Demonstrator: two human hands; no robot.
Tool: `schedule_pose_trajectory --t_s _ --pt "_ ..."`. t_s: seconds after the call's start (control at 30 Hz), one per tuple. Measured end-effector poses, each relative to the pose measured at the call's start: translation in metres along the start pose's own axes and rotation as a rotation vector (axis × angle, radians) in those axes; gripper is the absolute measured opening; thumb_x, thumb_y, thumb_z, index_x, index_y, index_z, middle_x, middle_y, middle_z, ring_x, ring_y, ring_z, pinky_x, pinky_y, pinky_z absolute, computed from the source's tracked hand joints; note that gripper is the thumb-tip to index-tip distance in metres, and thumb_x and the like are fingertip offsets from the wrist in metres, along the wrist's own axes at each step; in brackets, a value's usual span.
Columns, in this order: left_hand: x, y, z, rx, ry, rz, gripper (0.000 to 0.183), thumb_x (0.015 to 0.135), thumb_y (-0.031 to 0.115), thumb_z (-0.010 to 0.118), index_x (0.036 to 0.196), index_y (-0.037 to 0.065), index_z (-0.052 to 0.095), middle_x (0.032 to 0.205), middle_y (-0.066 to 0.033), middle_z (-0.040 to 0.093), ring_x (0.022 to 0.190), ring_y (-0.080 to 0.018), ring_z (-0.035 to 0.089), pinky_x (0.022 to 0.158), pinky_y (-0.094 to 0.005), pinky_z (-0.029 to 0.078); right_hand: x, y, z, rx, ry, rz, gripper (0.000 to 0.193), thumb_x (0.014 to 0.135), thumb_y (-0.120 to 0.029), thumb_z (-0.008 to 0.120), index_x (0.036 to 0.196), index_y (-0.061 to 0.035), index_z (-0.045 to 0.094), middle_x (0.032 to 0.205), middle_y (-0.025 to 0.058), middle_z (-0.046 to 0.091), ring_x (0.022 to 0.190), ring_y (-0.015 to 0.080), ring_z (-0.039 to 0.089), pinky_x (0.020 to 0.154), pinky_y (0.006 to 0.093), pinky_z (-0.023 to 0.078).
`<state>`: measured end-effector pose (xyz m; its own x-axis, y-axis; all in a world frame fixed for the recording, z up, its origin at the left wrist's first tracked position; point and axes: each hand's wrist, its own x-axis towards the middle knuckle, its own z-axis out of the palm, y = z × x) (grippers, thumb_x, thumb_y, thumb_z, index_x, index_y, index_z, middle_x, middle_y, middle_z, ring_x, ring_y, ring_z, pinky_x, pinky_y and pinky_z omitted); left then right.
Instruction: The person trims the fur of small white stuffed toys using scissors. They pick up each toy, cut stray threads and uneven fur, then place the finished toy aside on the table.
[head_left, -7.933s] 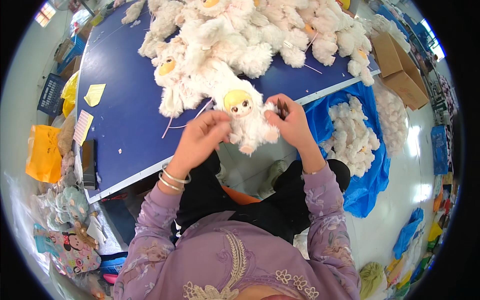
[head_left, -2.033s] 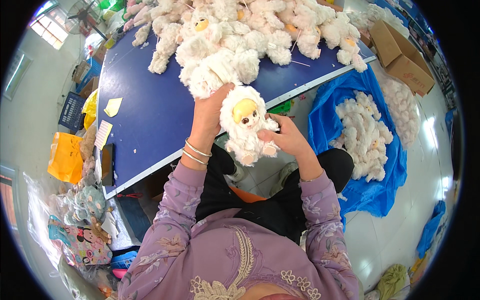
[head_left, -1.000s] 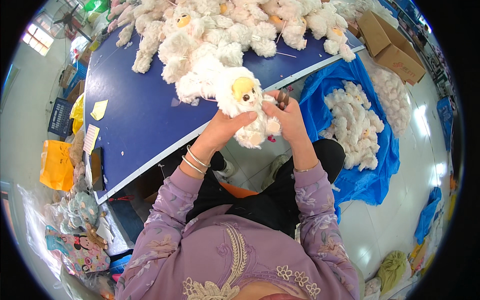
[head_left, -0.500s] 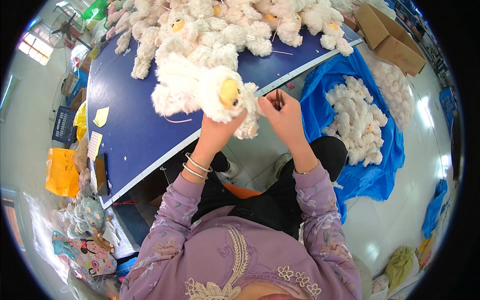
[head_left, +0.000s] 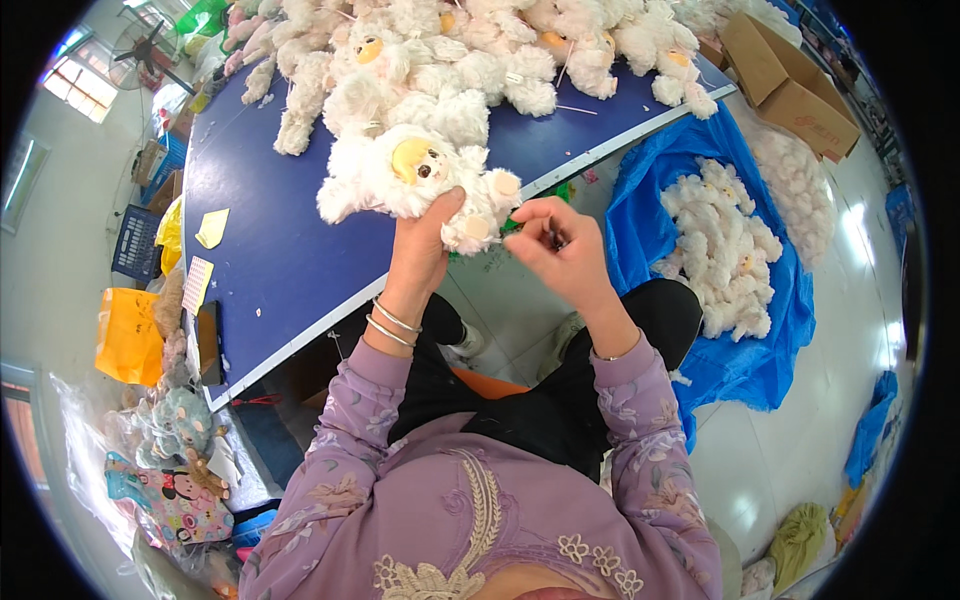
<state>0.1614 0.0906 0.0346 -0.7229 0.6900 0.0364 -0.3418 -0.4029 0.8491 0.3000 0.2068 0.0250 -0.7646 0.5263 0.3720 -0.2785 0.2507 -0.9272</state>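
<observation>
A white fluffy plush doll point(head_left: 400, 185) with a yellow-topped face is in my left hand point(head_left: 427, 235), whose fingers wrap round its body from below. The doll's face is turned up, and its feet point right, over the table's edge. My right hand point(head_left: 565, 250) is just right of the feet, its fingers curled and thumb near the index fingertip. Within that palm sits a small dark two-pronged tool, perhaps thread snips point(head_left: 556, 238), mostly hidden by the fingers. Whether the right fingertips also pinch a thread is too small to tell.
A blue table point(head_left: 260, 250) carries a heap of similar white plush dolls point(head_left: 440, 60) at its far side. On the right, a blue plastic sheet point(head_left: 640, 160) holds more white plush pieces point(head_left: 720, 250). An open cardboard box point(head_left: 790, 90) stands beyond. Left of the table hangs an orange bag point(head_left: 130, 335).
The doll has been turned so its face points up and its feet lie to the right. My right hand has shifted slightly down, and the tool now lies deeper in the palm.
</observation>
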Motion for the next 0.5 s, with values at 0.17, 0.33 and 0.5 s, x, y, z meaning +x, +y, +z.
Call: schedule_pose_trajectory --t_s 0.17,0.33,0.5 --pt "0.000 -0.006 -0.003 0.064 -0.028 -0.011 0.042 0.085 0.005 0.064 0.124 0.001 0.050 0.115 -0.0071 0.059 0.102 -0.0164 0.060 0.085 -0.0308 0.050 -0.001 -0.002 0.015 -0.172 -0.049 -0.124 0.029 0.076 -0.016 0.078 0.096 -0.0046 0.061 0.063 -0.0024 0.050 0.055 0.0050 0.044 0.051 0.0214 0.037" --pt "0.001 -0.018 -0.002 0.293 -0.029 0.116 0.041 0.083 0.004 0.067 0.121 0.001 0.053 0.111 -0.0056 0.061 0.100 -0.0138 0.059 0.085 -0.0294 0.049 0.000 0.012 0.016 -0.241 -0.021 -0.079 0.021 0.080 -0.016 0.073 0.090 -0.0036 0.059 0.062 -0.0016 0.053 0.055 0.0045 0.047 0.050 0.0219 0.038" --pt "-0.004 -0.010 -0.008 0.242 -0.138 -0.016 0.045 0.081 0.005 0.071 0.122 0.001 0.054 0.113 -0.0063 0.062 0.102 -0.0143 0.059 0.087 -0.0300 0.049 0.011 0.000 -0.017 0.023 0.152 0.109 0.016 0.085 -0.015 0.068 0.088 -0.0024 0.059 0.068 -0.0036 0.059 0.060 0.0013 0.047 0.053 0.0190 0.038"
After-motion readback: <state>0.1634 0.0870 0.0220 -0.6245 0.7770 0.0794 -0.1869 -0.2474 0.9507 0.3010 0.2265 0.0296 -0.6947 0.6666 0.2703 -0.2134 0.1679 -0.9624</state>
